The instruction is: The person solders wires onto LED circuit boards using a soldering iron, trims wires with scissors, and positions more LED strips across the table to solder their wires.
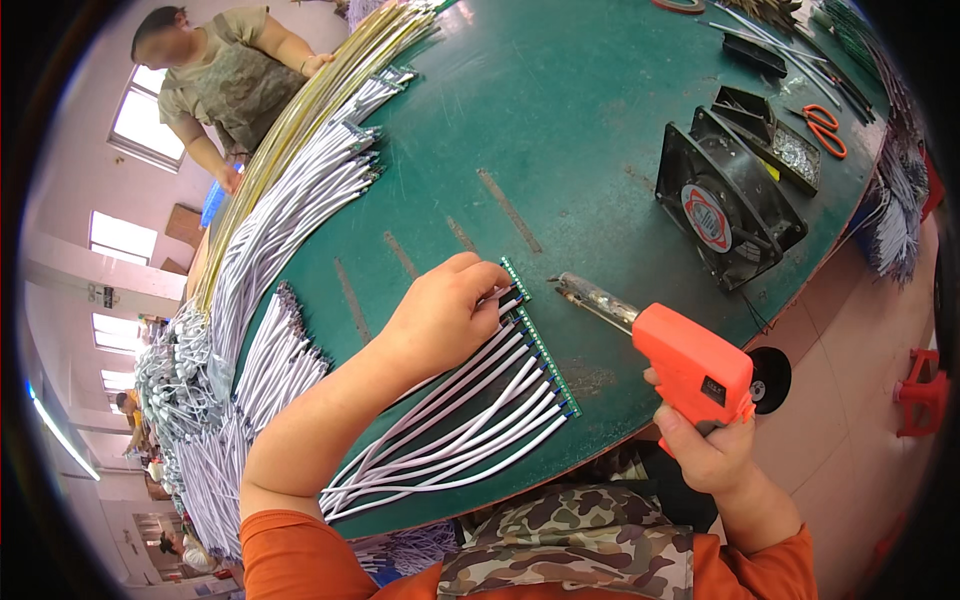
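Observation:
My right hand grips an orange soldering gun by its handle. The gun's metal tip points left, a little right of a long green circuit board strip. Several white cables end along the strip's left edge and fan out toward the lower left. At the strip's far end my left hand is closed, thumb and fingers pinched at a white cable end against the board. The fingertips partly cover that joint, so its exact contact cannot be seen.
A black cooling fan stands at right, with small black trays and orange-handled scissors behind. White cable bundles and yellowish ones line the left edge. Across the table stands another person. A red stool is on the floor.

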The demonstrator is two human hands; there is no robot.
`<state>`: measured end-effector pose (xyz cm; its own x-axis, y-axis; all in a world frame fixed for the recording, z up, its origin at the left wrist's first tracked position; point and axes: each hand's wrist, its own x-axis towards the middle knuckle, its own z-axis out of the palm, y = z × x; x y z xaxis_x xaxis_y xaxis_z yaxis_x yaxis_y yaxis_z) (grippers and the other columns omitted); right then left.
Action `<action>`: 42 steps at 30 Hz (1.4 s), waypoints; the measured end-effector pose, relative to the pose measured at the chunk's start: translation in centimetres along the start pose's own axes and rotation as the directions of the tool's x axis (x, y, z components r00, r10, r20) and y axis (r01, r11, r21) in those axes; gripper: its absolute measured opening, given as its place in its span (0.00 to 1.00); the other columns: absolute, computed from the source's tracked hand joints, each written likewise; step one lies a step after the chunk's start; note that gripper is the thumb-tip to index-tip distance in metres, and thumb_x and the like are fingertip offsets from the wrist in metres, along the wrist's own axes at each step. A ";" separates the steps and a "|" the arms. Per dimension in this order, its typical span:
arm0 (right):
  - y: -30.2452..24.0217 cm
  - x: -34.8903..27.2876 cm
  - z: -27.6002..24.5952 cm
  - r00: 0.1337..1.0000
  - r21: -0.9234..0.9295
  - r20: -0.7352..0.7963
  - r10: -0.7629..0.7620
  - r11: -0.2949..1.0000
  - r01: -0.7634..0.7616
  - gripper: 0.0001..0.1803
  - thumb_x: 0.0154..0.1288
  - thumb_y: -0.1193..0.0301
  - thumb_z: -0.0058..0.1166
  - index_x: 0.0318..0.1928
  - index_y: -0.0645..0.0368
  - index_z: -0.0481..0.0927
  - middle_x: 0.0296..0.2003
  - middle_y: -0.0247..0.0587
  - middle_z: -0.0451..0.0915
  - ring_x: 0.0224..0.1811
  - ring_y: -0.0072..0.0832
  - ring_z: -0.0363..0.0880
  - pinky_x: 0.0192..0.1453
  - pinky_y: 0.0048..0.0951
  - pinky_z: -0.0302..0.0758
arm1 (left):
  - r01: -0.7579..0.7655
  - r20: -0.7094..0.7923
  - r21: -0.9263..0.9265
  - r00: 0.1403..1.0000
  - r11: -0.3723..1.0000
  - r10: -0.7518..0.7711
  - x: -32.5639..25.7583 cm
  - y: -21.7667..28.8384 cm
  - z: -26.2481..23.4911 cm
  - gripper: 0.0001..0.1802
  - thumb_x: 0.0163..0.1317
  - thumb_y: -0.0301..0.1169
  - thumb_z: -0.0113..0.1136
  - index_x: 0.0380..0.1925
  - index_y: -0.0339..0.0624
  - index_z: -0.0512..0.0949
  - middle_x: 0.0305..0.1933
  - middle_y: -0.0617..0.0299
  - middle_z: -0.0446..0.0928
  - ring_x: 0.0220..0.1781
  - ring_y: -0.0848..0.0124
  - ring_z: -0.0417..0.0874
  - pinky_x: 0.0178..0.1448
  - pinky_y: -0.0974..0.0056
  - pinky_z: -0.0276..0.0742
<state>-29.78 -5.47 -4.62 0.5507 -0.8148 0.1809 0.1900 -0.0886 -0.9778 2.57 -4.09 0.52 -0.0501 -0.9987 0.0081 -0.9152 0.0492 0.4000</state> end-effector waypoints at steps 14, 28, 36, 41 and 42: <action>-0.4 1.9 1.6 1.000 -0.024 0.018 0.016 1.000 -0.016 0.23 0.68 0.79 0.56 0.62 0.69 0.73 0.52 0.48 0.83 0.50 0.27 0.82 0.55 0.30 0.79 | -0.113 -0.027 -0.130 0.994 0.985 0.110 0.2 -1.7 0.6 0.14 0.55 0.20 0.59 0.41 0.42 0.84 0.32 0.58 0.74 0.30 0.64 0.79 0.35 0.61 0.75; -1.4 2.0 2.4 0.986 -0.068 -0.012 0.165 0.984 -0.166 0.21 0.64 0.79 0.62 0.56 0.68 0.75 0.38 0.37 0.83 0.37 0.23 0.82 0.44 0.26 0.78 | -0.184 -0.011 -0.137 0.983 0.973 0.184 0.5 -2.6 0.5 0.13 0.54 0.19 0.59 0.39 0.40 0.84 0.33 0.57 0.74 0.32 0.63 0.79 0.35 0.61 0.75; -1.4 2.1 2.6 0.987 -0.080 -0.011 0.162 0.983 -0.163 0.21 0.64 0.79 0.62 0.57 0.68 0.74 0.36 0.35 0.83 0.33 0.21 0.80 0.41 0.25 0.77 | -0.205 -0.012 -0.165 0.978 0.965 0.206 0.6 -2.8 0.5 0.14 0.54 0.18 0.58 0.40 0.40 0.84 0.33 0.57 0.74 0.32 0.63 0.79 0.36 0.61 0.75; -1.5 2.3 2.6 0.988 -0.091 -0.005 0.154 0.984 -0.154 0.21 0.63 0.79 0.62 0.57 0.68 0.74 0.36 0.36 0.83 0.33 0.21 0.80 0.40 0.25 0.77 | -0.213 -0.006 -0.159 0.977 0.964 0.215 0.6 -2.8 0.5 0.14 0.53 0.19 0.58 0.40 0.40 0.84 0.33 0.56 0.74 0.32 0.62 0.79 0.36 0.60 0.75; -1.5 2.3 2.7 0.989 -0.096 -0.010 0.145 0.985 -0.145 0.21 0.63 0.79 0.62 0.57 0.68 0.75 0.36 0.36 0.83 0.33 0.21 0.80 0.40 0.25 0.77 | -0.214 -0.005 -0.159 0.976 0.964 0.216 0.7 -2.7 0.4 0.14 0.53 0.19 0.58 0.40 0.40 0.84 0.33 0.56 0.74 0.32 0.62 0.79 0.36 0.60 0.75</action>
<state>-26.61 -5.70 -2.43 0.5646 -0.8245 0.0365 0.0289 -0.0244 -0.9993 4.86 -4.87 -0.95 -0.2443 -0.9646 0.0991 -0.8075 0.2590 0.5299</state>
